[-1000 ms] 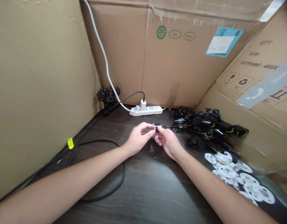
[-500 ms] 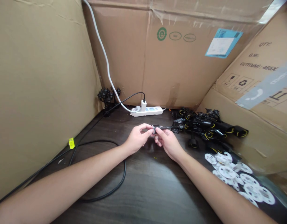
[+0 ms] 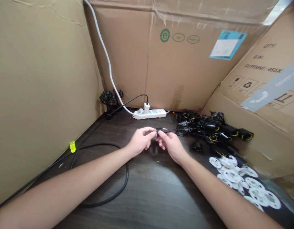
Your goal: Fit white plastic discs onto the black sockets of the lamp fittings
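Black and small, the part (image 3: 160, 130) sat pinched between both hands just in front of the white power strip (image 3: 150, 113), over the dark wooden table (image 3: 151, 197). The left hand (image 3: 140, 142) had its thumb and forefinger closed on the part's left end, where something pale showed (too small to make out). The right hand (image 3: 170, 144) gripped the other end with thumb and forefinger, its remaining fingers curled loosely beneath. The part thus lay at the fingertips of both hands, with the left hand to its left and the right hand below and to its right. A thin black stem (image 3: 172, 130) ran from it toward a pile of black pieces with yellow rings (image 3: 209, 130), which lay in front of the strip and to its right. Nearer the person than that pile, well to the right of the strip, white discs (image 3: 242, 181) lay scattered on the table. A charger (image 3: 146, 107) stood plugged into the strip, and a white cord (image 3: 106, 60) climbed from the strip's left end up the cardboard wall (image 3: 185, 70) behind it. Left of the strip, in the corner, a few spiky black pieces (image 3: 110, 97) clustered. A black cable (image 3: 118, 190) looped across the table in front of the strip and to its left, past a yellow tag (image 3: 72, 146).
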Tool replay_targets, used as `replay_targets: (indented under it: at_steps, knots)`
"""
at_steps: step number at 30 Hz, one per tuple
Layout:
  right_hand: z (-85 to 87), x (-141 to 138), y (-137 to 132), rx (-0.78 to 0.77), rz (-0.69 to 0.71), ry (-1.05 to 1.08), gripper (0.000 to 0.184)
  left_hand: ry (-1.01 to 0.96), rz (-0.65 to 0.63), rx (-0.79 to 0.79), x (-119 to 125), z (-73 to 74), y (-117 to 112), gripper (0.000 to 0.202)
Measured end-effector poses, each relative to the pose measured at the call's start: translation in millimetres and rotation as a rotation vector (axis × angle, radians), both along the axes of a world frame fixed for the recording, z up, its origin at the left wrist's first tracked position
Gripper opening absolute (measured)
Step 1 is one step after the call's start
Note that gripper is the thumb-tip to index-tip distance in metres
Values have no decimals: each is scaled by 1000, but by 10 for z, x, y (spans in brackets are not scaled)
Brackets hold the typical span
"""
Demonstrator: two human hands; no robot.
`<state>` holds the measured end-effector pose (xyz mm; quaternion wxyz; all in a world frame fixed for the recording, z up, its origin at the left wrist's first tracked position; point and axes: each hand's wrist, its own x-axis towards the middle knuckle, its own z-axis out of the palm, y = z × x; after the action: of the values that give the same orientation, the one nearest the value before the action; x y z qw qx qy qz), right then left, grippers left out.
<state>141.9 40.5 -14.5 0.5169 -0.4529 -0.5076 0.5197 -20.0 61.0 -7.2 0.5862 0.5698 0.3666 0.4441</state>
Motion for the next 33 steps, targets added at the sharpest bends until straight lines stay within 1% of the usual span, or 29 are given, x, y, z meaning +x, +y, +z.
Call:
replay_targets:
  at_steps: [4, 11, 17, 20, 25, 33]
  knots:
    - [26, -14, -13, -11, 1, 12, 58, 7, -4, 25, 0, 20, -2, 45]
    - [56, -6, -32, 4, 24, -10, 55, 22, 1, 58, -3, 16, 0, 41]
    - [72, 6, -32, -57, 58, 22, 55, 1, -37, 50, -19, 22, 4, 39]
    - [67, 8, -35, -67, 54, 14, 57, 7, -35, 48, -13, 40, 2, 40]
    - [63, 4, -37, -38, 60, -34, 58, 3, -21, 34, -13, 39, 5, 45]
    - [64, 11, -51, -26, 49, -62, 61, -26, -64, 50, -19, 23, -2, 49]
